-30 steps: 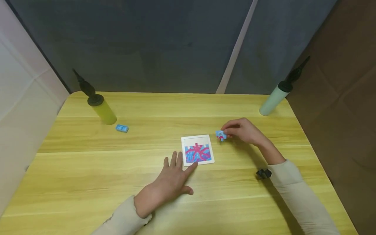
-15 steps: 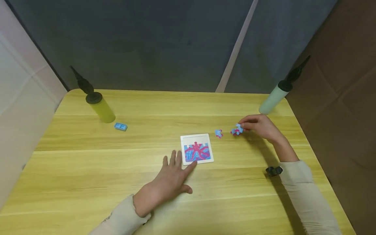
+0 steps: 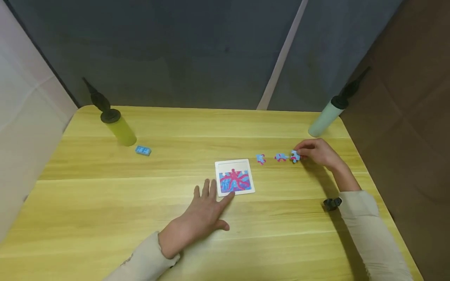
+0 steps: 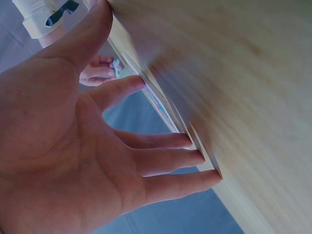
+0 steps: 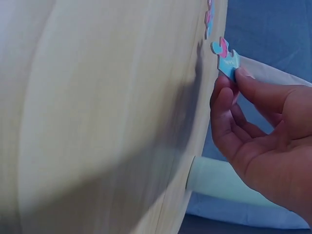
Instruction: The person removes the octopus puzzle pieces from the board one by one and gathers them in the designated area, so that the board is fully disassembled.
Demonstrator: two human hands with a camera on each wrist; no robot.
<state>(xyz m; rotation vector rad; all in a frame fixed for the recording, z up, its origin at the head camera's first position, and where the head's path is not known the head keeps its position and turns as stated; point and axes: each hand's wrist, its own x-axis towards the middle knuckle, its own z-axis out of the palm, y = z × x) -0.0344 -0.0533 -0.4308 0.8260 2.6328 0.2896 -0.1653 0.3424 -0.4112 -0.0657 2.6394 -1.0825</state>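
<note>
A white square puzzle frame [image 3: 217, 179] lies mid-table, its lower part filled with a pink octopus on blue and its upper strip bare. My left hand [image 3: 197, 218] rests spread on the table, with fingertips touching the frame's left side and lower edge. Between thumb and finger, my right hand [image 3: 320, 153] pinches a blue and pink jigsaw piece [image 5: 228, 58], held just off the table in the right wrist view. Two more pieces lie to the right of the frame: a left jigsaw piece [image 3: 260, 159] and a middle jigsaw piece [image 3: 280, 157].
A yellow-green hand pump [image 3: 121, 130] with a black top stands at the back left, with a small light-blue block [image 3: 143, 150] near its base. At the back right, a pale green pump [image 3: 325, 120] stands beyond my right hand. Cloth walls border the table.
My right hand has moved right, from beside the frame to farther along the table. Two jigsaw pieces it held have been set down in a row. My left hand has stayed in place.
</note>
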